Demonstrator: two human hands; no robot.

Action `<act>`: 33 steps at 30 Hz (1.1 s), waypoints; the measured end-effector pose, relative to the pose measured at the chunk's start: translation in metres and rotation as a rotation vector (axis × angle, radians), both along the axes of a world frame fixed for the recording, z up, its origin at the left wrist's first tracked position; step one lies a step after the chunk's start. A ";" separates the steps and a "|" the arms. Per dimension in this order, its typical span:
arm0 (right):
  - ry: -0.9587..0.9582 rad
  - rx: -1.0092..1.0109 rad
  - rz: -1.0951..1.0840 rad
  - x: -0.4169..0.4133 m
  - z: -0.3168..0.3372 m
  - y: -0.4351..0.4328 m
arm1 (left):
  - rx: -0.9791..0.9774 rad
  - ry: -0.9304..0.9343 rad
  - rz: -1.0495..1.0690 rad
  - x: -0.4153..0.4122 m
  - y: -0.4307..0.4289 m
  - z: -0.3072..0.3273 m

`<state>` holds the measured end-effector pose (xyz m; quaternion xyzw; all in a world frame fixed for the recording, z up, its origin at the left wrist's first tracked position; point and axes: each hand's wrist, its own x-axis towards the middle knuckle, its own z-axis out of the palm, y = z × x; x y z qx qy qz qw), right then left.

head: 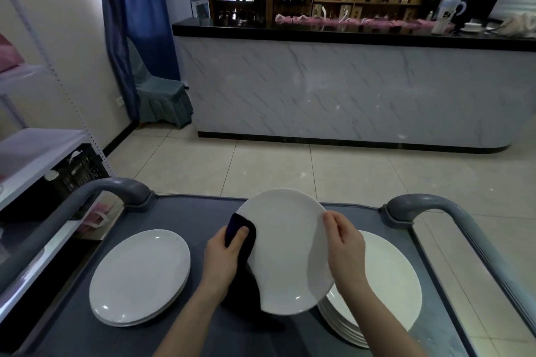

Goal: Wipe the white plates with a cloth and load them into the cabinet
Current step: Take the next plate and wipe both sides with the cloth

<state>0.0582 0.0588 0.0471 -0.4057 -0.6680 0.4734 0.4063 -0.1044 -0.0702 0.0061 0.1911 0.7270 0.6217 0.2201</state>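
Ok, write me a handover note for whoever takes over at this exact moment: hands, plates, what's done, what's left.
Left hand: grips the dark cloth against the left rim of the round white plate.
Right hand: holds that plate's right rim, tilted above the grey plastic cart.
On the cart: a short stack of white plates at left, a taller stack at right.
Done: likely the short stack is wiped, though the frame cannot confirm it.
Left: finish this plate, wipe the rest, load all into the cabinet.
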 end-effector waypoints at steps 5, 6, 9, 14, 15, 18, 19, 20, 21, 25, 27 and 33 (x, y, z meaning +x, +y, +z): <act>-0.225 0.048 0.424 0.004 0.022 0.023 | 0.004 0.267 -0.164 -0.015 0.001 0.026; -0.317 0.112 0.507 0.001 0.025 0.025 | -0.017 0.325 -0.261 -0.017 0.004 0.032; -0.487 0.275 0.648 -0.011 0.027 0.020 | -0.083 0.426 -0.456 -0.014 0.011 0.043; -0.272 0.230 0.451 -0.007 0.014 0.009 | -0.056 0.306 -0.266 -0.012 0.008 0.032; -0.207 0.181 0.370 -0.004 0.011 0.006 | -0.037 0.279 -0.186 -0.011 0.005 0.028; -0.034 -0.053 0.122 0.000 0.000 -0.002 | -0.017 0.208 -0.026 -0.004 -0.004 0.014; -0.025 -0.102 0.094 0.001 -0.003 -0.004 | -0.032 0.201 -0.021 -0.003 -0.006 0.012; -0.037 -0.117 0.097 0.002 -0.005 -0.004 | -0.046 0.205 -0.037 -0.003 -0.007 0.012; -0.057 -0.096 0.120 0.003 -0.005 -0.002 | -0.053 0.219 -0.067 -0.005 -0.007 0.012; -0.190 0.116 0.345 0.005 0.011 0.014 | -0.083 0.326 -0.284 -0.016 0.002 0.028; -0.321 0.206 0.504 0.000 0.016 0.015 | -0.125 0.392 -0.464 -0.016 0.010 0.039; -0.188 0.192 0.357 -0.002 0.015 0.009 | -0.104 0.365 -0.286 -0.019 0.015 0.041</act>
